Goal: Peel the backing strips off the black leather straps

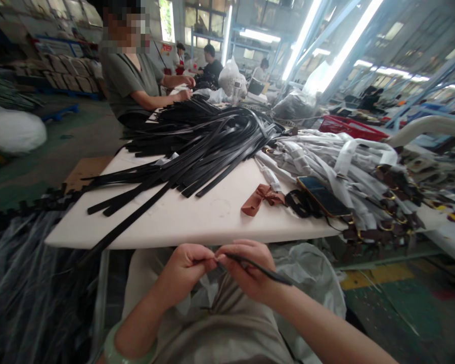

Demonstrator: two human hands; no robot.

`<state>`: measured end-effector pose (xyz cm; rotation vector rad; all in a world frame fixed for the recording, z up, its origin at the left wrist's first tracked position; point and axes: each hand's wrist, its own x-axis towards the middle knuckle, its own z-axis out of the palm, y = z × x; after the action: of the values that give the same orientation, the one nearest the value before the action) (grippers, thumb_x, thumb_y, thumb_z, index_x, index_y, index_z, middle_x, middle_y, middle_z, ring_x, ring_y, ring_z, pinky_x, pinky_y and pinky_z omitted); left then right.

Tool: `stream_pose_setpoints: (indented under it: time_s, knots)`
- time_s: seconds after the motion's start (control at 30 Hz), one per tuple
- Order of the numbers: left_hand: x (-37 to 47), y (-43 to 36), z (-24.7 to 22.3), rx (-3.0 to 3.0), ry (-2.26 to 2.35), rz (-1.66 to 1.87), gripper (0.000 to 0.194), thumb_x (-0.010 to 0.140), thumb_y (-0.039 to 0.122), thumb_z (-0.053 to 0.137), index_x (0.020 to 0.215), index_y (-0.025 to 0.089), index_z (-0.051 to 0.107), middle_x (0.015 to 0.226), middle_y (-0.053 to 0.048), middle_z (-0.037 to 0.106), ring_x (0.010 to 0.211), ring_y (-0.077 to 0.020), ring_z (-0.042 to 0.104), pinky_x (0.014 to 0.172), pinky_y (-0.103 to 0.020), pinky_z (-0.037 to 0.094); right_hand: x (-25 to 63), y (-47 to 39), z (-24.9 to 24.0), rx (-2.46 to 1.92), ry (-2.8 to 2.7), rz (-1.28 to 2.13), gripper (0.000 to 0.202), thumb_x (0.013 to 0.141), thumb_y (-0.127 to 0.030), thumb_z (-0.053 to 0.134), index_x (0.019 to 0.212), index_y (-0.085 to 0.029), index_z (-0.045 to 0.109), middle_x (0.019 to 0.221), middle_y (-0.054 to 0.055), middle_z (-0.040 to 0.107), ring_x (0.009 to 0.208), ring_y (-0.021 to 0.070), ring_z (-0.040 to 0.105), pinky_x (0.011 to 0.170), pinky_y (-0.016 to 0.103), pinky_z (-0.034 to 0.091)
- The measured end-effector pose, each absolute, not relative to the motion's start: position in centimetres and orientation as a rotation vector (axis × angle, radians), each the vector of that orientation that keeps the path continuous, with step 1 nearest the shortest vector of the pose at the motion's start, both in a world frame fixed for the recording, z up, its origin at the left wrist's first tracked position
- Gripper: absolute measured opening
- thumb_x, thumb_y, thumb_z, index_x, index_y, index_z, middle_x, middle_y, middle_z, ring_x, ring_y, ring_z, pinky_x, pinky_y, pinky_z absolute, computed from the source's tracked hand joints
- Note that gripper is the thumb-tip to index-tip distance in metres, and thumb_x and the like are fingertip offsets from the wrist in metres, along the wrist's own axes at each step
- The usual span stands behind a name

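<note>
My left hand (187, 270) and my right hand (248, 268) meet above my lap, just short of the table's front edge. A narrow black strap (269, 272) runs out from my right hand's closed fingers and lies across it towards the wrist. The fingers of my left hand are pinched at the strap's near end, touching the right fingertips; the end itself is hidden. Beyond my hands, a large heap of black straps (212, 136) is spread over the white table (197, 217), one strap hanging over its front edge.
At right on the table lie a brown bow (261, 199), a phone (322, 196) and many white-wrapped handles (307, 151) with dark ends. A red crate (352, 127) stands behind them. A co-worker (131, 76) works at the far left side. More wrapped straps (34, 283) fill the lower left.
</note>
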<state>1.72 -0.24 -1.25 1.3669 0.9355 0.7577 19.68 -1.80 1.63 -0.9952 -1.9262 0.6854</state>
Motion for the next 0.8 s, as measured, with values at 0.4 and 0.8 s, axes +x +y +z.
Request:
stream_pose_setpoints:
  time_s: [0.4, 0.8]
  knots:
    - [1.8, -0.4, -0.3, 1.418, 1.089, 0.785, 0.025, 0.073, 0.032, 0.062, 0.055, 0.014, 0.065, 0.055, 0.000, 0.055, 0.058, -0.0131, 0.047, 0.057, -0.024, 0.037, 19.4, -2.4, 2.9, -1.059, -1.809, 0.630, 0.030, 0.091, -0.028, 0.052, 0.069, -0.017, 0.069, 0.058, 0.003, 0.061, 0.054, 0.0134, 0.056, 0.051, 0.023, 0.043]
    - [1.2, -1.3, 0.5, 1.440, 1.257, 0.812, 0.028, 0.076, 0.035, 0.058, 0.060, 0.015, 0.068, 0.059, -0.002, 0.059, 0.062, -0.0167, 0.051, 0.058, -0.026, 0.036, 18.5, -1.2, 1.4, -1.154, -1.754, 0.623, 0.025, 0.092, -0.033, 0.050, 0.081, -0.015, 0.064, 0.057, -0.002, 0.051, 0.048, 0.0107, 0.046, 0.046, 0.022, 0.036]
